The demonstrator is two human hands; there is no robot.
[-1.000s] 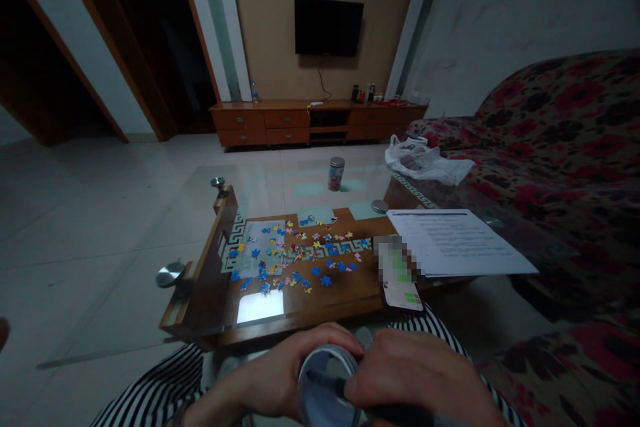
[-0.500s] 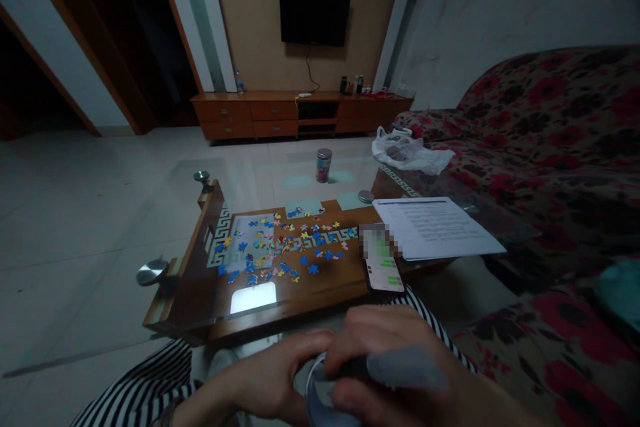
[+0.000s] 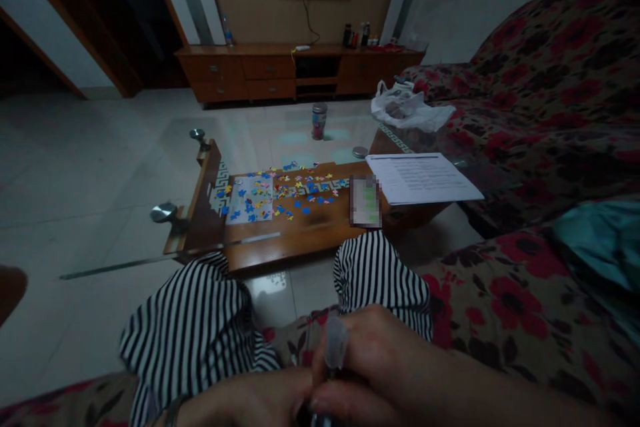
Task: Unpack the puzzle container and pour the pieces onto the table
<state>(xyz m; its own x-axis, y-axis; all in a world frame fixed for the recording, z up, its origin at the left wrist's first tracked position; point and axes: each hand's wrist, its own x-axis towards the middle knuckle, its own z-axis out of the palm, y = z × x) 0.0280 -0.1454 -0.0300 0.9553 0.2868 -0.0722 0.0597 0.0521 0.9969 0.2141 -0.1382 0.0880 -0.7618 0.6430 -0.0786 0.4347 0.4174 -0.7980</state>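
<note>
My right hand [image 3: 367, 360] is closed at the bottom centre around a slim dark tool with a translucent, pale end [image 3: 336, 343] that sticks up past the fingers. What kind of tool it is, I cannot make out. Right beside it, touching, is my left hand [image 3: 280, 390], its fingers curled and partly hidden behind the right hand and the frame edge. A small shiny piece [image 3: 321, 419] shows between the hands at the bottom edge. Both hands are low over my lap, in front of striped trousers [image 3: 193, 327].
Loose jigsaw pieces [image 3: 280, 193] lie on the glass-topped table [image 3: 280, 250]. A phone [image 3: 366, 203], printed papers [image 3: 425, 177], a round lid [image 3: 359, 151], a patterned can [image 3: 319, 123] and a white plastic bag [image 3: 407, 107] are on it too. A flowered sofa [image 3: 520, 300] stands at the right.
My view has tilted down, so the table sits higher. Both hands are lower in the picture. The round rim seen between them before is now out of sight, and the tool's pale end stands more upright.
</note>
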